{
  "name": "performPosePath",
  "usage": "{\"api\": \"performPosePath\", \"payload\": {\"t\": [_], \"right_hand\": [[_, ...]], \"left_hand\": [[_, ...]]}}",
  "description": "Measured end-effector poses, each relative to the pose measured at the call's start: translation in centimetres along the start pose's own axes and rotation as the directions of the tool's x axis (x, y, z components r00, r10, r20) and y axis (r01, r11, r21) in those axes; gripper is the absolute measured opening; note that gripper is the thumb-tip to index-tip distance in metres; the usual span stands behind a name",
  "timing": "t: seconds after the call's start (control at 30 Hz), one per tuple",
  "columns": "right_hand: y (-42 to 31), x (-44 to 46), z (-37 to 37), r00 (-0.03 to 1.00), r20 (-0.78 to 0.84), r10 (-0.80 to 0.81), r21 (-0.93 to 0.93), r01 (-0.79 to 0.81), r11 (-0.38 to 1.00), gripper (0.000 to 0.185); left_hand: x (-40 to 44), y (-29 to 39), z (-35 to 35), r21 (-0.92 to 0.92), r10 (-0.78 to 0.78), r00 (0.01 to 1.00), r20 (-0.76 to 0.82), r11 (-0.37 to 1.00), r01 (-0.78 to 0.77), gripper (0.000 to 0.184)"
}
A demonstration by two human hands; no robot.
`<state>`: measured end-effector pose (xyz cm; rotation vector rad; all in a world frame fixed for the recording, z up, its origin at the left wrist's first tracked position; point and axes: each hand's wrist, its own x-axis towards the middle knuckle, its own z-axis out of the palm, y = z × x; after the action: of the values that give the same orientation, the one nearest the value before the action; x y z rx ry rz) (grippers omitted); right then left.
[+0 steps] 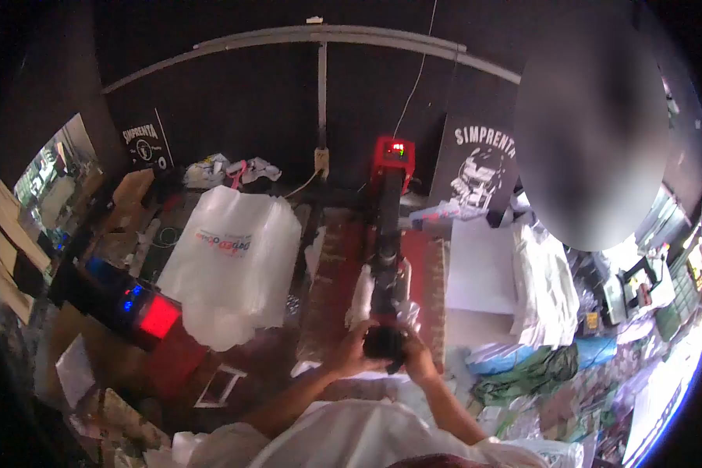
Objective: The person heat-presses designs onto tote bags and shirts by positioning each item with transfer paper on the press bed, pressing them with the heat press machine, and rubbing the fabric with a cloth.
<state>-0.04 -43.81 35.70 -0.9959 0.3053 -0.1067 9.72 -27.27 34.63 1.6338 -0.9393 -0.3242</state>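
A heat press with a long black arm (386, 234) and a red control box (396, 152) stands in front of me. The box's display is lit. At the arm's near end is a dark block (383, 342), which looks like the press handle. My left hand (352, 352) grips its left side, and my right hand (418, 357) is closed on its right side. White material (363, 292) shows on both sides of the arm, over a worn red board (331, 288). What lies under the arm is hidden.
To the left lies a stack of white plastic bags (238, 273) with red and blue print. A stack of white sheets (483, 269) and folded white cloth (546, 288) sit right. A lit red panel (160, 315) is at lower left. Dark green fabric (526, 378) lies lower right.
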Motion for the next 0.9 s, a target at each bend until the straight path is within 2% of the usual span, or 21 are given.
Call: {"api": "performPosePath", "payload": {"t": [0.03, 0.1, 0.13, 0.17, 0.23, 0.27, 0.33, 0.37, 0.4, 0.43, 0.47, 0.5, 0.53, 0.57, 0.63, 0.7, 0.77, 0.8, 0.83, 0.9], "right_hand": [[0.2, 0.1, 0.2, 0.999, 0.037, 0.026, 0.189, -0.032, 0.981, 0.054], [-0.1, -0.5, 2.0, 0.991, 0.010, -0.134, -0.144, 0.134, 0.980, 0.065], [-0.1, -0.6, 3.0, 0.969, 0.088, -0.230, -0.288, 0.246, 0.926, 0.076], [-1.2, -1.4, 4.3, 0.939, 0.112, -0.327, -0.518, 0.336, 0.787, 0.079], [0.2, -0.9, 4.6, 0.866, 0.154, -0.476, -0.755, 0.414, 0.508, 0.070], [0.7, -0.8, 4.6, 0.868, 0.139, -0.477, -0.756, 0.405, 0.515, 0.070], [1.1, -0.3, 4.6, 0.882, -0.054, -0.468, -0.757, 0.270, 0.595, 0.061], [0.9, 0.0, 4.1, 0.881, -0.061, -0.469, -0.758, 0.265, 0.596, 0.061], [0.6, 0.3, 3.7, 0.891, -0.069, -0.449, -0.683, 0.286, 0.672, 0.058], [0.4, 0.4, 3.4, 0.902, -0.075, -0.425, -0.600, 0.299, 0.742, 0.054], [-0.9, -0.2, 4.4, 0.885, -0.086, -0.458, -0.583, 0.328, 0.743, 0.048], [-0.4, 0.4, 3.8, 0.890, -0.100, -0.446, -0.583, 0.311, 0.751, 0.048], [0.9, 1.4, 2.6, 0.882, -0.123, -0.454, -0.464, 0.353, 0.812, 0.044], [1.8, 1.8, 1.9, 0.876, -0.155, -0.456, -0.337, 0.387, 0.858, 0.040], [1.5, 1.8, 1.6, 0.939, -0.177, -0.294, -0.191, 0.261, 0.946, 0.038], [0.0, 1.7, 2.4, 0.950, -0.217, -0.226, -0.059, 0.218, 0.974, 0.039], [0.7, 2.1, 1.3, 0.956, -0.187, -0.225, -0.133, 0.203, 0.970, 0.039], [0.3, 1.6, 1.2, 0.970, -0.149, -0.191, -0.277, 0.145, 0.950, 0.038], [-0.2, 0.9, 1.6, 0.971, -0.168, -0.170, -0.266, 0.121, 0.956, 0.038], [-1.7, 0.8, 2.5, 0.998, -0.061, -0.005, 0.055, 0.009, 0.998, 0.041]], "left_hand": [[0.1, 0.0, -0.1, 0.018, -0.033, 0.999, -0.034, 0.999, 0.033, 0.079], [0.6, 1.8, -0.4, 0.166, -0.163, 0.985, -0.059, 0.971, 0.171, 0.082], [0.6, 1.7, -0.2, 0.248, -0.076, 0.991, -0.111, 0.963, 0.101, 0.078], [0.6, 1.2, 0.3, 0.264, -0.090, 0.991, -0.099, 0.958, 0.114, 0.078], [0.6, 0.7, 1.5, 0.335, 0.095, 0.962, -0.257, 0.942, -0.004, 0.073], [0.6, 0.8, 1.6, 0.281, 0.147, 0.961, -0.233, 0.957, -0.078, 0.071], [0.8, 1.7, 2.0, 0.252, 0.165, 0.960, -0.226, 0.962, -0.106, 0.072], [1.0, 2.2, 2.1, 0.226, 0.184, 0.955, -0.233, 0.965, -0.131, 0.074], [1.1, 2.3, 2.1, 0.222, 0.179, 0.957, -0.227, 0.967, -0.129, 0.074], [1.1, 2.5, 2.0, 0.027, 0.025, 0.987, -0.159, 0.999, -0.021, 0.074], [1.0, 2.5, 1.9, -0.161, -0.121, 0.991, -0.062, 0.981, 0.110, 0.075], [1.2, 2.4, 1.6, -0.167, -0.136, 0.989, -0.052, 0.978, 0.126, 0.075], [1.6, 2.3, 1.3, -0.557, -0.246, 0.969, 0.002, 0.805, 0.205, 0.077], [1.8, 2.3, 1.3, -0.842, -0.332, 0.939, 0.094, 0.477, 0.253, 0.080], [2.1, 3.5, 1.2, -0.691, -0.257, 0.966, -0.030, 0.704, 0.166, 0.077], [2.2, 3.8, 1.4, -0.576, -0.162, 0.983, -0.085, 0.813, 0.084, 0.077], [2.1, 3.9, 1.6, -0.493, -0.097, 0.990, -0.105, 0.869, 0.033, 0.078], [1.9, 3.1, 2.0, -0.479, -0.095, 0.984, -0.150, 0.878, 0.012, 0.079], [2.2, 3.3, 1.8, -0.412, -0.015, 0.987, -0.161, 0.910, -0.053, 0.080], [2.4, 3.0, 1.9, -0.461, -0.063, 0.985, -0.158, 0.887, -0.017, 0.079]]}}
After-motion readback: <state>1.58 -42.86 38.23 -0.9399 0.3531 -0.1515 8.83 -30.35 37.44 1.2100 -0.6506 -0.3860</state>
